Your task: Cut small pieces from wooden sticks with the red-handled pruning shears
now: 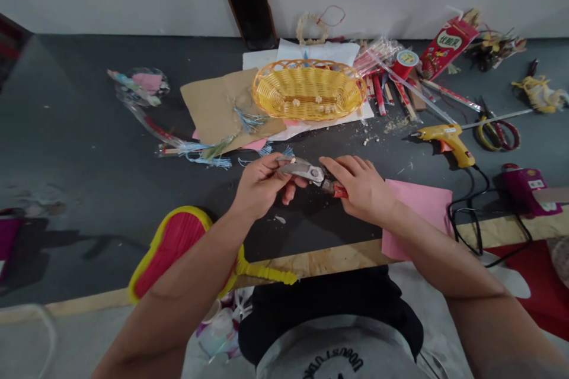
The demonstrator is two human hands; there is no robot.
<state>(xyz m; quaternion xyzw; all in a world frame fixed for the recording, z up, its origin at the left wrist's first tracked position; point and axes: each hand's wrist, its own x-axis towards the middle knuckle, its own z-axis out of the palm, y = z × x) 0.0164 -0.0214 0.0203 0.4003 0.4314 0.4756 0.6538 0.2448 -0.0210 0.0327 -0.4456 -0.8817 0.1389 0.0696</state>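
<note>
Dark grey worktop littered with craft supplies: a person's left hand (261, 186) and right hand (362, 188) meet over red-handled pliers (307, 170), held just above the surface. Left thumb and fingers pinch the steel head from either side, while the right fingers lie pressed together across the red grip (340, 191). Whether the pliers' tips are open cannot be told.

Ahead of the fingertips, a yellow wicker basket (309, 90) sits on brown card (222, 108). Blue tassel threads (208, 160) lie left of the left fingers, and pink paper (415, 225) lies just right of the right hand. Beyond the right fingertips rests a yellow glue gun (448, 142).

Risks: with the left fingers so near the steel head, a hard squeeze could nip skin; a slip rightward could strike the glue gun, a burn hazard if hot.

A red packet (447, 47) carries a white oval of characters, too small to read.
</note>
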